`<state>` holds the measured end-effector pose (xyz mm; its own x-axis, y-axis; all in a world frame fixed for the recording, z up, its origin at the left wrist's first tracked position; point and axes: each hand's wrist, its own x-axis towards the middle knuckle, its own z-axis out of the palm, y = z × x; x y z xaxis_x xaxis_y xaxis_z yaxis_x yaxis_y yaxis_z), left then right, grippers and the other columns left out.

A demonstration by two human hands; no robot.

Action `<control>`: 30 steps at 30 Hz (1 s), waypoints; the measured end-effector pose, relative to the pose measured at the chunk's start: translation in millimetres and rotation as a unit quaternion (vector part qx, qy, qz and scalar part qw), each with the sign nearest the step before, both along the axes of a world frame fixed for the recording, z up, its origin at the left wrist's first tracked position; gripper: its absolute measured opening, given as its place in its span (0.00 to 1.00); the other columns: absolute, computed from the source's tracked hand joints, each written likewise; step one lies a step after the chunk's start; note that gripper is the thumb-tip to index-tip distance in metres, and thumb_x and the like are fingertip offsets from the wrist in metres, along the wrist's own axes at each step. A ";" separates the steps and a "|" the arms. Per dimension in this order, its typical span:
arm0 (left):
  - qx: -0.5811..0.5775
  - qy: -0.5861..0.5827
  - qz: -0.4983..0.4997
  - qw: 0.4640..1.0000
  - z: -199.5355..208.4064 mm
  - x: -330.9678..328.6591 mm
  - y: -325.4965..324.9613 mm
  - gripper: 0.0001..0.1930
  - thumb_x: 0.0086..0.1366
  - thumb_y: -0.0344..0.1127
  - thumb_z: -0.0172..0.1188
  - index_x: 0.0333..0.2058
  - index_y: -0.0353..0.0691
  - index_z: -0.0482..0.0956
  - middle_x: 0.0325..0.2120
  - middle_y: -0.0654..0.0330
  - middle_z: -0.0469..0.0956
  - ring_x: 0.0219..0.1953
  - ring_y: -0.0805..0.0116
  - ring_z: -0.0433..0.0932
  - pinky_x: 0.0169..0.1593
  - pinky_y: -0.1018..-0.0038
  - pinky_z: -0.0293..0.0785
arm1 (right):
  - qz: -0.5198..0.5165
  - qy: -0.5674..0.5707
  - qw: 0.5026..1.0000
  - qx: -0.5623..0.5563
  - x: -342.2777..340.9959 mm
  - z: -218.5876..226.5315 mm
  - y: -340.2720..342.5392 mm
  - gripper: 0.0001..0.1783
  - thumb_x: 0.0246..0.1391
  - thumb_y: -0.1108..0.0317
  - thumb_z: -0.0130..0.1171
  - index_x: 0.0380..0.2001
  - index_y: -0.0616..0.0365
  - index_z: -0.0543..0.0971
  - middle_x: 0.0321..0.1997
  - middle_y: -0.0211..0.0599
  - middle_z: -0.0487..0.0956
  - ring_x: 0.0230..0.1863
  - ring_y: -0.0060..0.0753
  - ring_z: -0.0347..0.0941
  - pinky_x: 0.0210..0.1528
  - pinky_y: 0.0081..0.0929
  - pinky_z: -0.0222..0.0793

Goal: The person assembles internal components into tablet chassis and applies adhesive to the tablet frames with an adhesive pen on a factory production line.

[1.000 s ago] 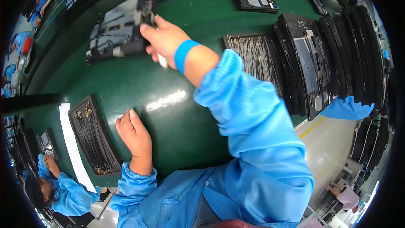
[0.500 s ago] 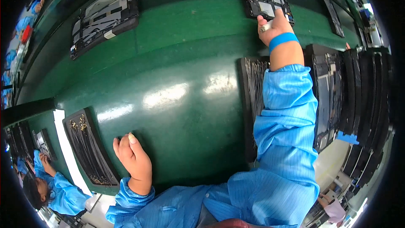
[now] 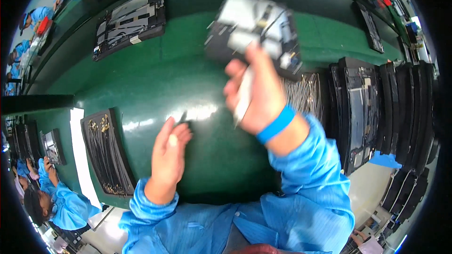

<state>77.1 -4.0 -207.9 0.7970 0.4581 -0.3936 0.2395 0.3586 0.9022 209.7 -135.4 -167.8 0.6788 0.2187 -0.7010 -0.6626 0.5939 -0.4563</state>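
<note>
My right hand (image 3: 264,95), with a blue band at its wrist, grips the near edge of an opened tablet-like device (image 3: 230,11) on a black foam tray. The device is raised over the table and blurred by motion. A slim white tool (image 3: 244,95) lies across the same palm. Left of centre, my left hand (image 3: 169,162) hovers above the green table with fingers apart and holds nothing I can see. A pale cover sits on one of its fingertips. Beyond that hand's left side lies a black tray of thin cables (image 3: 107,155), their ends gold-coloured.
Another opened device (image 3: 132,21) rests on a foam tray at the far left. Under my right arm lies a second cable tray (image 3: 305,95). Several black trays with devices (image 3: 362,108) stand at the right edge. A co-worker in blue (image 3: 70,207) is at the lower left.
My right hand has lifted the device off the far surface and brought it nearer and leftward. My left hand has moved right and its fingers have spread from a loose curl.
</note>
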 end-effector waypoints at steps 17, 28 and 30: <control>0.698 -0.020 -0.093 0.710 16.2 -30.0 88.6 0.19 0.54 0.40 0.52 0.39 0.29 0.68 0.34 0.46 0.71 0.37 0.53 0.70 0.41 0.65 0.64 | 0.498 -0.289 0.775 -0.261 -194.6 -39.8 -1.5 0.22 0.49 0.56 0.48 0.41 0.62 0.69 0.31 0.42 0.75 0.33 0.31 0.72 0.37 0.21 0.65; 0.589 0.194 0.077 0.781 -5.5 -72.8 182.1 0.15 0.54 0.41 0.51 0.30 0.34 0.75 0.27 0.47 0.73 0.32 0.52 0.72 0.37 0.70 0.67 | 0.416 -0.254 0.833 -0.261 -200.4 -51.7 16.0 0.20 0.49 0.55 0.46 0.37 0.61 0.72 0.32 0.43 0.74 0.34 0.32 0.71 0.38 0.21 0.64; 0.581 0.184 0.062 0.791 4.5 -75.2 174.7 0.14 0.54 0.41 0.50 0.30 0.33 0.75 0.27 0.47 0.73 0.32 0.52 0.72 0.37 0.70 0.67 | 0.391 -0.233 0.849 -0.267 -199.5 -54.1 21.7 0.20 0.49 0.55 0.46 0.37 0.61 0.72 0.30 0.41 0.74 0.32 0.30 0.70 0.36 0.21 0.64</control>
